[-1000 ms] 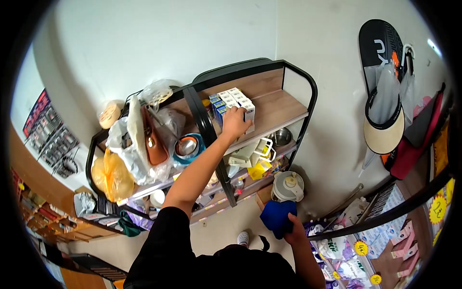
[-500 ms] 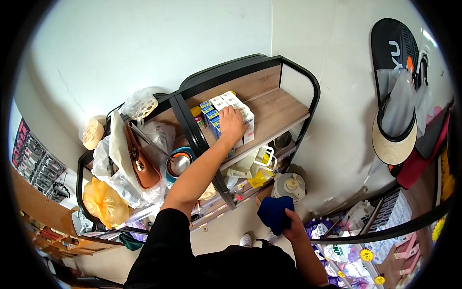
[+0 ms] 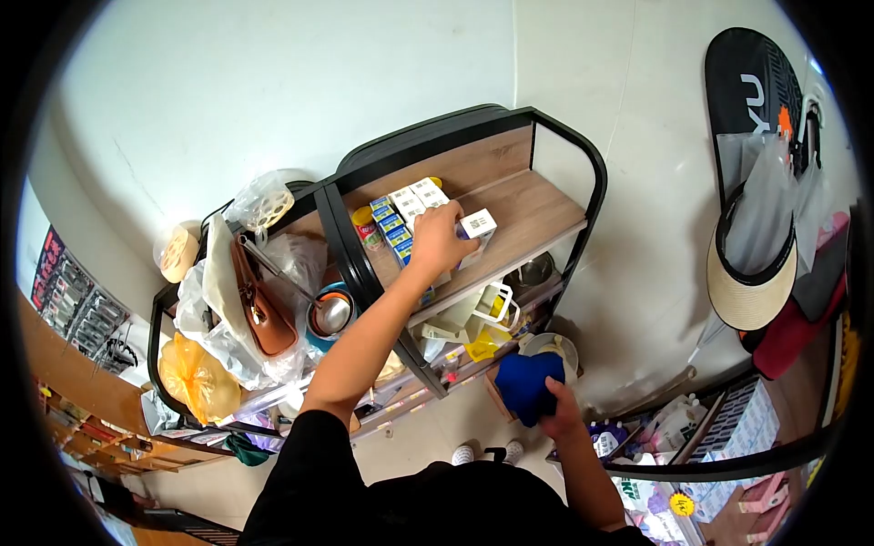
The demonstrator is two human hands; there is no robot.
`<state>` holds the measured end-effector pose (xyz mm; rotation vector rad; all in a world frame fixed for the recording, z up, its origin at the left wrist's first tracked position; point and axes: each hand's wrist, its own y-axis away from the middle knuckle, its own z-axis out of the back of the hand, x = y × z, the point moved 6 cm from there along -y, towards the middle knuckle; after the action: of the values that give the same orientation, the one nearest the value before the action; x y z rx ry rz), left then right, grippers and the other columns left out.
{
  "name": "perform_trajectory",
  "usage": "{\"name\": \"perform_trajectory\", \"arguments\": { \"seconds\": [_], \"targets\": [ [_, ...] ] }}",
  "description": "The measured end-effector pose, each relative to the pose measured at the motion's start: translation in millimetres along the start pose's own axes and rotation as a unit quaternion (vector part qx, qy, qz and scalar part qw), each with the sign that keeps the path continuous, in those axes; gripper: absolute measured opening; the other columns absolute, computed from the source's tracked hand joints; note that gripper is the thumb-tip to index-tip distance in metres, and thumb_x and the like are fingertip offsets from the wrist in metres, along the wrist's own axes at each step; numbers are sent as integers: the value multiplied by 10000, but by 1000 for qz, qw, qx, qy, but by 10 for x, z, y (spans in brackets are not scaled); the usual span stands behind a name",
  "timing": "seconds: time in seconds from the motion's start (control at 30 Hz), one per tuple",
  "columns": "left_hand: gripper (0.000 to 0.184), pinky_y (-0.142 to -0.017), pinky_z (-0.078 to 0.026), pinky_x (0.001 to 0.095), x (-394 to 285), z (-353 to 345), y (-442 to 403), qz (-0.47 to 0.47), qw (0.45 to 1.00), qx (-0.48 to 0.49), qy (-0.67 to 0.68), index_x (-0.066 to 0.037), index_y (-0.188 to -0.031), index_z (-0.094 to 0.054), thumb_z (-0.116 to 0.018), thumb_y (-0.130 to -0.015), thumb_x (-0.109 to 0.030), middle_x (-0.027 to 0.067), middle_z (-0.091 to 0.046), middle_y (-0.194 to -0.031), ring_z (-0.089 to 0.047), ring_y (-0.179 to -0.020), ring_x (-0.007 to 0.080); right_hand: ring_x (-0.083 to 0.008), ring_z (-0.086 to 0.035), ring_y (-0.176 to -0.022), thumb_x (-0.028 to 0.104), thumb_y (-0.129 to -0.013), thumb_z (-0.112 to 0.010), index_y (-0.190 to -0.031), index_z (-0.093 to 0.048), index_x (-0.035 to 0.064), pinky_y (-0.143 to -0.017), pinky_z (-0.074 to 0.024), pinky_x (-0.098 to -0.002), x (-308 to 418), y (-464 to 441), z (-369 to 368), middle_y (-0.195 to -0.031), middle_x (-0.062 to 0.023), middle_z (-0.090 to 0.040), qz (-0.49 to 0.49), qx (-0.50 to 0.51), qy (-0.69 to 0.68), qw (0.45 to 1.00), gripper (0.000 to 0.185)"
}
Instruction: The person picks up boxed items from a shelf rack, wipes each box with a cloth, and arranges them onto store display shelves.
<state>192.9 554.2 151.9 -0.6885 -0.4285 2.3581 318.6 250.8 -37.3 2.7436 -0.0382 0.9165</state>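
Observation:
My left hand [image 3: 439, 241] is over the upper shelf, thumb and index finger closed at the near side of a small white box [image 3: 477, 225]. That box stands tilted and a little apart from the rest. Left of the hand are rows of small boxes: white-topped boxes [image 3: 407, 202] and blue-and-yellow boxes [image 3: 392, 227]. A yellow-lidded jar [image 3: 366, 226] stands beside them. My right hand [image 3: 563, 414], lower and nearer my body, is closed on a folded blue cloth [image 3: 528, 387]. Part of the left fingers is hidden behind the hand.
Left of the black divider [image 3: 350, 241] lie a brown handbag [image 3: 264, 309], plastic bags, a ladle [image 3: 331, 315] and an orange-yellow bag [image 3: 198, 378]. White plastic baskets [image 3: 460, 318] sit on the lower shelf. At right hang a sun visor [image 3: 754, 291] and a black racket case [image 3: 748, 100].
My left hand has shifted slightly, and one white box now stands apart at the right of the group. My right hand has moved the blue cloth a little; it is spread wider.

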Motion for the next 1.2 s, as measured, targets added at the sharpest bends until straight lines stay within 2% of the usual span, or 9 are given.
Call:
{"name": "perform_trajectory", "arguments": {
  "seconds": [0.07, 0.17, 0.3, 0.4, 0.47, 0.5, 0.7, 0.87, 1.2],
  "targets": [
    [430, -908, -479, 431, -122, 135, 116, 43, 990, 30, 133, -61, -995, -563, -838, -736, -266, 101, -701, -995, -665, -945, 304, -289, -626, -1185, 280, -904, -682, -1386, -497, 35, -1037, -500, -441, 174, 1, -50, -1289, -134, -630, 31, 5, 7, 999, 572],
    [449, -965, -531, 391, -413, 288, 420, 33, 805, 42, 590, -79, -1226, -454, -756, -912, -189, 73, -685, -1105, -663, -1083, 196, -271, -650, -1095, 185, -938, -650, -1386, -484, 20, -947, -532, -396, 569, 114, -214, -1232, -118, -645, 172, -100, 33, 980, 506],
    [475, -982, -532, 425, -607, -34, 904, 122, 582, 43, 802, -63, -1298, -511, -729, -940, -286, 98, -678, -1179, -660, -1103, 237, -243, -654, -1041, 109, -963, -620, -1310, -532, -36, -921, -517, -340, 771, 226, -322, -1193, -135, -658, 382, -148, 331, 850, 386],
    [375, -957, -541, 387, -871, -243, 1287, 208, 501, 73, 837, -72, -1289, -530, -624, -1016, -311, 101, -667, -1197, -662, -1072, 206, -367, -622, -1182, 105, -886, -676, -1244, -565, -34, -995, -495, -436, 634, 319, -706, -1236, -198, -616, 349, -41, 528, 773, 399],
    [341, -895, -563, 352, -895, -404, 1430, 191, 519, 69, 830, -74, -1286, -537, -599, -1034, -294, 84, -685, -1154, -683, -999, 182, -487, -472, -1359, 44, -846, -644, -1239, -570, -60, -1107, -410, -508, 522, 412, -1193, -1341, -286, -551, 424, 54, 662, 616, 413],
    [320, -846, -573, 326, -921, -395, 1487, 231, 532, 25, 814, -77, -1295, -534, -578, -1047, -275, 72, -696, -1121, -692, -946, 163, -540, -324, -1442, 16, -823, -605, -1283, -553, -74, -1169, -325, -554, 392, 425, -1198, -1461, -321, -461, 467, 55, 632, 616, 471],
    [443, -977, -545, 392, -885, -424, 1714, 163, 591, 71, 787, -91, -1408, -466, -540, -1058, -352, 117, -634, -1307, -642, -1164, 225, -560, -334, -1426, 20, -861, -541, -1356, -515, -65, -1168, -319, -552, 425, 371, -1346, -1510, -340, -407, 464, 30, 609, 643, 504],
    [343, -951, -539, 319, -976, -504, 1915, 209, 528, 87, 818, -75, -1392, -491, -513, -1078, -211, 76, -636, -1267, -639, -1114, 146, -520, -347, -1439, 22, -845, -567, -1396, -491, -35, -1173, -319, -531, 717, 307, -1586, -1528, -304, -412, 506, 9, 605, 615, 558],
    [548, -900, -574, 429, -820, -253, 1763, 233, 538, 91, 805, -25, -1339, -533, -475, -1056, -490, 173, -657, -1224, -689, -1040, 287, -506, -397, -1418, 84, -772, -671, -1359, -558, 14, -1128, -400, -532, 26, 881, -1349, -1510, -254, -470, 422, 12, 675, 605, 603]
  ]
}}
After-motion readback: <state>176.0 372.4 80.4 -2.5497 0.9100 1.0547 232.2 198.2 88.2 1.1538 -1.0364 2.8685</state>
